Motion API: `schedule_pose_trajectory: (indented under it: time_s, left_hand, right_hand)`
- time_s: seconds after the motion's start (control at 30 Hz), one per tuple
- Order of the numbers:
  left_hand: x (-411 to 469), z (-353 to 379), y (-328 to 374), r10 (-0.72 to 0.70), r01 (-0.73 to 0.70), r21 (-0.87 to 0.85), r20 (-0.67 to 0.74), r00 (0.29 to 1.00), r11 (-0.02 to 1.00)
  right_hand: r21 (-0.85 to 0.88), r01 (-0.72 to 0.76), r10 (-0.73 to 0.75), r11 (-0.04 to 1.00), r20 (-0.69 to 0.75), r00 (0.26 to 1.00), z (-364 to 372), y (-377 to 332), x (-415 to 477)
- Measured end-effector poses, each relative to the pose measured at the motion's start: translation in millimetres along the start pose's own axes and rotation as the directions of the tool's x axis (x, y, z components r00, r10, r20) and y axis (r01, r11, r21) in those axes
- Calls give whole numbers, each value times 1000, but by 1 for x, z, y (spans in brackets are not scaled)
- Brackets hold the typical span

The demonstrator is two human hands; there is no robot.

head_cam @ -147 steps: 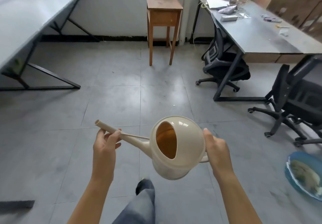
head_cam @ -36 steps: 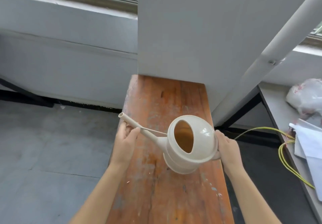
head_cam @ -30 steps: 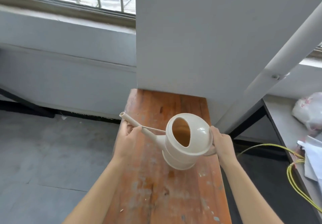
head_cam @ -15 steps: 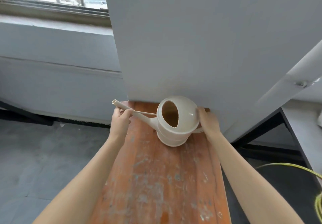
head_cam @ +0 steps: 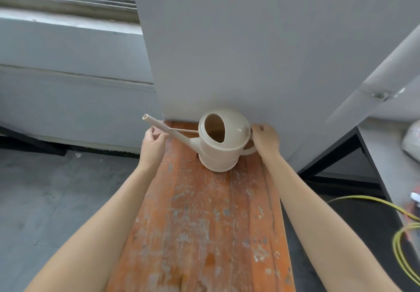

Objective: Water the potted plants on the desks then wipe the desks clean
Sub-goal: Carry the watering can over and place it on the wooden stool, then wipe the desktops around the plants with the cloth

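The watering can (head_cam: 219, 146) stands upright at the far end of the wooden surface (head_cam: 204, 223), close to the wall. I judge it is being set down; next, both hands must let go before the wiping. The left hand (head_cam: 153, 144) curls lightly at the spout, and the right hand (head_cam: 264, 140) grips the handle. The long axis of the can runs left to right, with the spout pointing left and slightly up.

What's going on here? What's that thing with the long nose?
A person has both hands on a cream watering can, which stands upright at the far end of a worn wooden table, right by the grey wall. The left hand pinches the long spout, and the right hand grips the handle side. No plant is in view, so nothing is being watered right now.
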State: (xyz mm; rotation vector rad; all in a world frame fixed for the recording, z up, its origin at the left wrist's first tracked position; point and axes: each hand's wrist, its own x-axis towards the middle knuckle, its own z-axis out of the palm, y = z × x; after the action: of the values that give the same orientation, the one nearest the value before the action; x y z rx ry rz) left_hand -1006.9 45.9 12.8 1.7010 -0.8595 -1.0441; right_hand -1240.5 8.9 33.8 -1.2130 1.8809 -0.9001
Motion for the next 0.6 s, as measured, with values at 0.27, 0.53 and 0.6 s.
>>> schedule_pose_trajectory:
  time_s: [0.27,0.53,0.6]
  left_hand:
    - [-92,-42,-52,44,-45,198,7,999,979]
    - [-195,-62,-98,119,-110,267,-20,993,958]
    - [-224,-73,-108,122,-100,271,-67,990,957]
  right_hand:
    - [54,-95,101,994,-112,989,-10,53,-110]
    - [-76,-49,51,996,17,999,5,113,-218]
    - [-153,11,0,988,73,997,8,119,-241]
